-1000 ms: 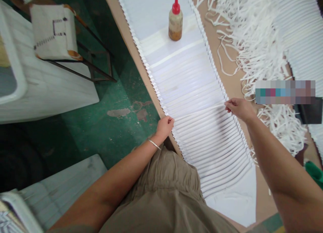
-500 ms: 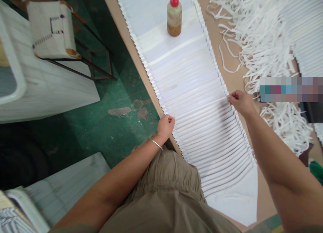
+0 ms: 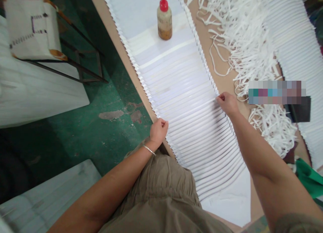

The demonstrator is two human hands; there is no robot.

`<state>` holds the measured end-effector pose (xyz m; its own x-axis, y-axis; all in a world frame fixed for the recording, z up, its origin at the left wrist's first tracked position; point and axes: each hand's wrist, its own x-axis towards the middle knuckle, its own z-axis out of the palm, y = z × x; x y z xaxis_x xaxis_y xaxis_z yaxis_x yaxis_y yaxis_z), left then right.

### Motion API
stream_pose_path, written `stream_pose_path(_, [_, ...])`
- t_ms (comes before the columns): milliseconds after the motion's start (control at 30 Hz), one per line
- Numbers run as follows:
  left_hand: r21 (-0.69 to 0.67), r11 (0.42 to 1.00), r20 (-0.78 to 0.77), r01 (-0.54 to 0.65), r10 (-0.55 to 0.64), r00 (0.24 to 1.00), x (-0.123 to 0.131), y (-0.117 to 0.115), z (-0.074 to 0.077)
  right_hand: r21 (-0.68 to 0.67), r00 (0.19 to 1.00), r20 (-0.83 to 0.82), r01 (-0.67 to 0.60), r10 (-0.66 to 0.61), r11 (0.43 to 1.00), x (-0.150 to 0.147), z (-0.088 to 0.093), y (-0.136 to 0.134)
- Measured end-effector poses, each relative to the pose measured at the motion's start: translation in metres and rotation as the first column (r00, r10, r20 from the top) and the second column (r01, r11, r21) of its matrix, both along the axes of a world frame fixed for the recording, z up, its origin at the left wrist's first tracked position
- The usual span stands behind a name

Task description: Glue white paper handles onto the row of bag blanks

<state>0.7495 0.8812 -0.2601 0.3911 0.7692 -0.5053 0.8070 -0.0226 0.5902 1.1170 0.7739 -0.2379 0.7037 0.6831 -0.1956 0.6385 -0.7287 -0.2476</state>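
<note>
A long stack of overlapping white strips (image 3: 176,75) runs down the table, its edges stepped like small teeth. At its left edge, my left hand (image 3: 159,128) pinches the end of one strip between thumb and fingers. My right hand (image 3: 227,102) pinches the opposite end at the right edge, slightly higher in view. Between them the strip lies across the stack. Below my hands the layers are spread with dark gaps and curve toward a plain white sheet (image 3: 229,202). A bottle with a red nozzle (image 3: 165,23) stands on the stack beyond my hands.
Tangled narrow white strips (image 3: 242,34) lie on the brown table (image 3: 219,63) to the right. Past them are a black object (image 3: 301,109), another layered stack (image 3: 290,34) and green cloth (image 3: 309,177). A padded stool (image 3: 32,28) stands on the green floor at left.
The whole view has shifted, so the table and my hands appear a little further left. Both hands keep their pinch on the strip's ends.
</note>
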Motion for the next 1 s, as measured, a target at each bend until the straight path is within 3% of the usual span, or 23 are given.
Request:
stream_pose_path(267, [0.015,1.000,-0.017,0.008,-0.007,1.000,0.000,0.001,0.001,-0.053,1.000,0.010,-0.020,0.020,0.998,0.003,-0.014,0.002])
stream_pose_path(467, [0.042,0.998,-0.030,0.051,-0.050,0.998,0.000,0.002,0.001,-0.104,1.000,0.020,0.019,-0.017,0.994,-0.008,-0.011,0.010])
stream_pose_path(600, [0.102,0.986,-0.123,0.129,-0.116,0.986,-0.001,0.005,0.000,0.005,0.985,0.172,-0.015,0.014,1.000,-0.015,-0.009,0.009])
stream_pose_path(700, [0.139,0.977,-0.152,0.163,-0.142,0.978,-0.005,0.009,0.003,0.130,0.956,0.257,0.112,-0.142,0.985,-0.008,-0.011,-0.017])
stream_pose_path(833, [0.127,0.984,-0.003,0.128,-0.129,0.992,-0.022,0.014,0.009,0.190,0.829,0.256,0.461,-0.497,0.867,0.016,-0.012,-0.088])
stream_pose_path(933, [0.100,0.989,0.087,0.105,-0.114,0.990,-0.035,0.013,0.010,0.169,0.768,0.238,0.570,-0.595,0.804,0.036,-0.011,-0.134])
stream_pose_path(1000, [0.080,0.993,0.127,0.091,-0.101,0.987,-0.039,0.010,0.008,0.145,0.762,0.204,0.597,-0.615,0.789,0.046,-0.011,-0.148])
